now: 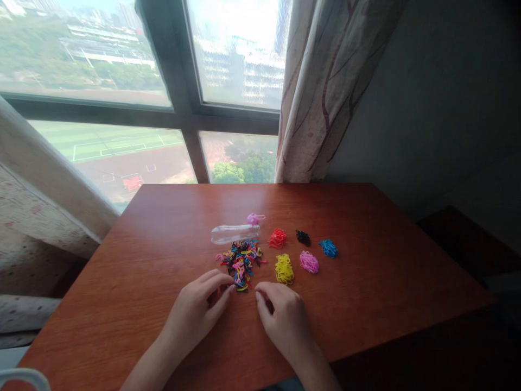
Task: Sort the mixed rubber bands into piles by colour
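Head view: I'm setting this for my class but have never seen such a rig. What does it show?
No machine: a head-worn camera looks forward and down at a person's bare left hand and right hand. On the table lie a multicoloured heap of bands, red pile, black pile, blue pile, yellow pile, pink pile, clear container and pink looped piece. The left is at the heap's near edge, the right by the yellow pile. I can't tell whether either holds a band.
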Demonstrator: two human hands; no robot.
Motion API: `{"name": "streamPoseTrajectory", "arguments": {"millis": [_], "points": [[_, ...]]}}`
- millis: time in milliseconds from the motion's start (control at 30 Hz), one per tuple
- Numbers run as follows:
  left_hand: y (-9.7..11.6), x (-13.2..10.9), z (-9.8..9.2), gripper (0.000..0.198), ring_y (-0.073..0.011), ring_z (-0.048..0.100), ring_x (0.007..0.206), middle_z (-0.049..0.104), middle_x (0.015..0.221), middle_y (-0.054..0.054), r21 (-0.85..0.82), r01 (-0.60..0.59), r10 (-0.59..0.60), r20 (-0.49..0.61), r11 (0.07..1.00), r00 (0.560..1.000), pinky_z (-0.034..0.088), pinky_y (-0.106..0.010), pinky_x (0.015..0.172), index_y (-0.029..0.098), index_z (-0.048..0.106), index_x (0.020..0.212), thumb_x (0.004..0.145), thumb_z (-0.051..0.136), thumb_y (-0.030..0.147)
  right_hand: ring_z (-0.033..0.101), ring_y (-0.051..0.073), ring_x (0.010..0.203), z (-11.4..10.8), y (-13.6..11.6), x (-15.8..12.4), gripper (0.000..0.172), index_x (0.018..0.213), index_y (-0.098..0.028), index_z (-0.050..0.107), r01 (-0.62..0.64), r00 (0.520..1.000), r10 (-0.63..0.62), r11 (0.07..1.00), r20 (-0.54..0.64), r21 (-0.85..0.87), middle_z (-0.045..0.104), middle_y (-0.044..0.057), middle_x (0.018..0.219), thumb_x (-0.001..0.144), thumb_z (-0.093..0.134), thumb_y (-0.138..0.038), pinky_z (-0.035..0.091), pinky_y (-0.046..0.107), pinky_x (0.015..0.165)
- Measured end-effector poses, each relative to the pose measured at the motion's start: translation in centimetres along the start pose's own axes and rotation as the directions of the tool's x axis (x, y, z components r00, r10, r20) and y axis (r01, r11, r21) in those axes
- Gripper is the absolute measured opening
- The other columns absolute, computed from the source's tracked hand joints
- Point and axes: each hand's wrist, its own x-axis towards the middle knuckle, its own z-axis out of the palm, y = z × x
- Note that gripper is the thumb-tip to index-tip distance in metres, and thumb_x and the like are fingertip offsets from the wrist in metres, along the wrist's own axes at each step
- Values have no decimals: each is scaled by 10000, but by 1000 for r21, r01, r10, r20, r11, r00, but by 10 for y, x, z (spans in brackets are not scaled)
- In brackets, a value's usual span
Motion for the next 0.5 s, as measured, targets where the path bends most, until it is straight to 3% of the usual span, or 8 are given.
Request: {"name": "streamPoseTrajectory", "arguments": {"millis": [300, 400, 500], "points": [[8, 7, 1, 182, -124, 603, 673, 667, 809, -12, -7, -75, 74, -50, 997, 996, 462, -213, 629, 217, 685, 918, 932, 506, 249, 647, 171, 779, 1, 1, 0, 186, 926, -230, 665, 11, 1000, -11, 1000, 13, 2, 700, 13, 831, 903, 504, -140, 419, 249, 726], [23, 28, -4, 173, -133, 623, 725, 684, 869, -21, 47, -130, 131, -22, 990, 991, 463, -218, 640, 224, 688, 928, 919, 515, 239, 644, 173, 786, 1, 1, 1, 185, 918, -228, 661, 7, 1000, -7, 1000, 25, 8, 701, 13, 834, 910, 496, -145, 410, 251, 718], [44, 65, -7, 166, -143, 633, 752, 693, 902, -25, 124, -209, 205, 44, 970, 978, 463, -235, 642, 221, 691, 936, 918, 526, 233, 637, 170, 762, 1, 1, 2, 186, 900, -225, 662, 0, 1000, 0, 1000, 15, 5, 696, 13, 814, 909, 491, -153, 402, 250, 694]]}}
